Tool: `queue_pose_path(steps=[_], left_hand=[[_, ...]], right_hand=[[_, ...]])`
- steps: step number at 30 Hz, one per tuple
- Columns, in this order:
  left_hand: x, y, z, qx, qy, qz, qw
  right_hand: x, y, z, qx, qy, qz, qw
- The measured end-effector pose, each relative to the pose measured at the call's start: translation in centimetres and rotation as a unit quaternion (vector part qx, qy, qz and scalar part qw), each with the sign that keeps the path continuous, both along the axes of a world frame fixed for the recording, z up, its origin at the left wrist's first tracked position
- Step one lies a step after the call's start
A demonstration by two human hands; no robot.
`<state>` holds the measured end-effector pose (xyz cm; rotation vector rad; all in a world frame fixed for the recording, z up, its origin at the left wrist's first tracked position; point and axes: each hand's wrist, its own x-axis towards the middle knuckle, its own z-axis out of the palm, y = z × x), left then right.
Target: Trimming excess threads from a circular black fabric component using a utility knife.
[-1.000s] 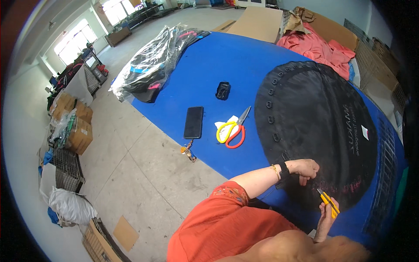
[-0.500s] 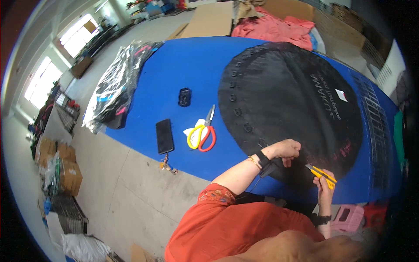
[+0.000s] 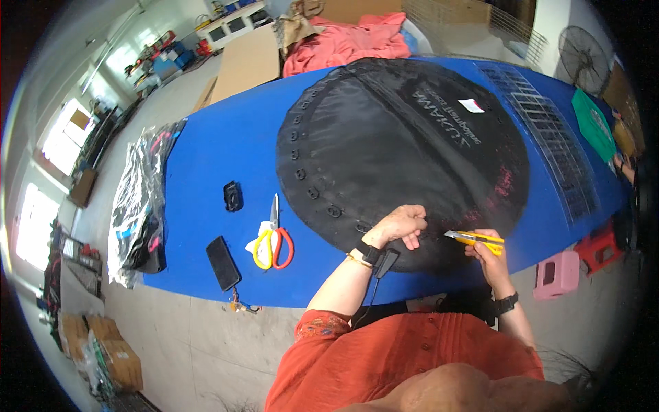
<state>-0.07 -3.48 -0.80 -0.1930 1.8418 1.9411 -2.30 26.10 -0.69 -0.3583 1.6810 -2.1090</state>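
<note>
A large round black fabric piece [image 3: 371, 144] lies on the blue tabletop, with black loops along its left rim and a small white label. Over its near edge is my left hand [image 3: 401, 225], its fingers curled in a pinch. Whatever they hold is too small to make out. My right hand [image 3: 491, 255] grips a yellow utility knife [image 3: 480, 240], with the blade out and pointing left toward my left hand. To the left rest scissors [image 3: 273, 240] with one yellow and one red handle, on a scrap of white material.
A phone [image 3: 223, 263], a small black case [image 3: 233, 196] and plastic-wrapped goods [image 3: 141, 206] lie on the table's left. A wire grid [image 3: 549, 137] lies at right. Pink cloth [image 3: 347, 44] is heaped behind. Pink [image 3: 557, 275] and red [image 3: 598, 248] stools stand near the right edge.
My view has turned right, so the table appears shifted left. The knife has swung flatter, its blade now pointing more directly at my left hand, which stays pinched near the fabric's edge.
</note>
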Motion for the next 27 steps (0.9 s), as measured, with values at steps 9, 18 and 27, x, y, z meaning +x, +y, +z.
queue_pose_path(steps=[9,18,27], left_hand=[[0.1,-0.5,0.0,0.049,-0.003,0.013,0.999],[0.0,-0.4,1.1,0.002,-0.006,0.018,1.000],[0.1,0.0,1.0,-0.037,-0.012,0.017,0.999]], right_hand=[[-0.1,-0.2,0.4,0.042,0.044,0.016,0.998],[-0.2,-0.3,0.8,0.033,0.046,0.030,0.998],[0.1,-0.2,0.1,0.023,0.027,0.023,0.999]])
